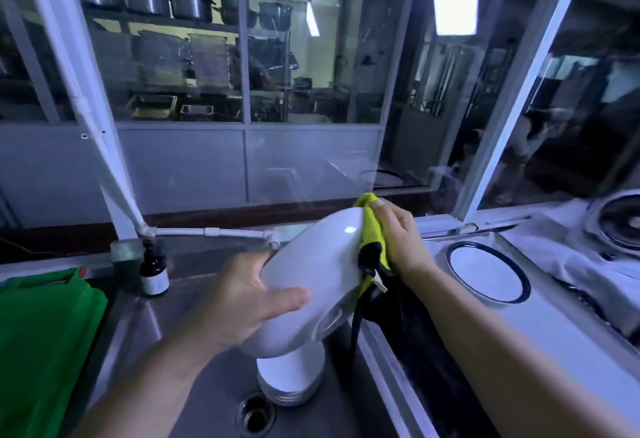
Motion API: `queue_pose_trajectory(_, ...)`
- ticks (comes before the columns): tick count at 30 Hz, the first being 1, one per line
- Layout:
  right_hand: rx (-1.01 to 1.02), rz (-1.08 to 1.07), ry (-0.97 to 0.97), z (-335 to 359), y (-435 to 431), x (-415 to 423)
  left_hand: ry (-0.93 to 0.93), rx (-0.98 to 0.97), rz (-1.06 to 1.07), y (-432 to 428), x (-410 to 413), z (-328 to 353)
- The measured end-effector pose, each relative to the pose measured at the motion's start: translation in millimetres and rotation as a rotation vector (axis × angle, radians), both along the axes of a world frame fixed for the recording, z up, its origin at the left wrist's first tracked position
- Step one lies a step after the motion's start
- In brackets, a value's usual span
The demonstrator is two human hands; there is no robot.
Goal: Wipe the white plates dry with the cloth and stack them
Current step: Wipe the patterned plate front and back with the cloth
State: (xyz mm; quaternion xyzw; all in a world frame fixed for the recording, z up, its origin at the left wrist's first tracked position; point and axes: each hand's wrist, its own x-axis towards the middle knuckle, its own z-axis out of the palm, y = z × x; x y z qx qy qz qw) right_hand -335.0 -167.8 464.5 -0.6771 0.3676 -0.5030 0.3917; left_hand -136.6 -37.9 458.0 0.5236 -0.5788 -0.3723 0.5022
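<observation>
I hold a white plate (322,271) tilted on edge above the steel sink (207,299), its underside toward me. My left hand (249,302) grips its lower left rim, thumb across the back. My right hand (398,240) presses a yellow-green cloth (370,226) against the plate's far right side, fingers wrapped around the cloth. A stack of white plates (294,382) stands in the sink below, partly hidden by the held plate.
A drain (254,415) lies in front of the stack. A dark bottle (154,271) stands at the sink's back, a green board (45,333) to the left. A blue-rimmed plate (488,274) rests on the right counter. Glass partitions rise behind.
</observation>
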Motion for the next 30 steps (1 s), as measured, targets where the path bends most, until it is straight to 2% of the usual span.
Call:
queue_pose_trajectory(3, 0.162, -0.135, -0.161, -26.8, -12.1, -43.4, -0.007, 0.017, -0.077, -17.8, -29.1, -3.2)
queue_pose_trajectory(7, 0.233, -0.272, -0.289, -57.6, -32.4, -111.0, 0.072, 0.016, -0.138, -50.8, -85.3, -8.5)
queue_pose_trajectory(10, 0.287, -0.448, -0.256, -85.5, -53.3, -179.2, 0.08, -0.022, -0.145, -83.1, -143.2, -14.4)
queue_pose_trajectory(14, 0.363, -0.593, -0.16, -117.7, -85.5, -288.2, -0.021, -0.031, -0.093, -141.5, -233.6, -32.0)
queue_pose_trajectory(17, 0.389, -0.668, -0.114, -134.6, -108.5, -368.0, -0.205, -0.033, -0.042, -193.5, -304.4, -54.0)
queue_pose_trajectory(20, 0.408, -0.73, -0.041, -149.8, -126.2, -433.4, -0.404, -0.088, -0.095, -244.1, -364.6, -75.2)
queue_pose_trajectory(27, 0.521, -0.712, -0.013, -191.4, -156.3, -511.4, -0.993, -0.176, -0.123, -349.5, -459.7, -133.2)
queue_pose_trajectory(30, 0.55, -0.706, 0.0, -209.9, -167.1, -525.1, -1.227, -0.392, -0.218, -377.4, -482.0, -153.9)
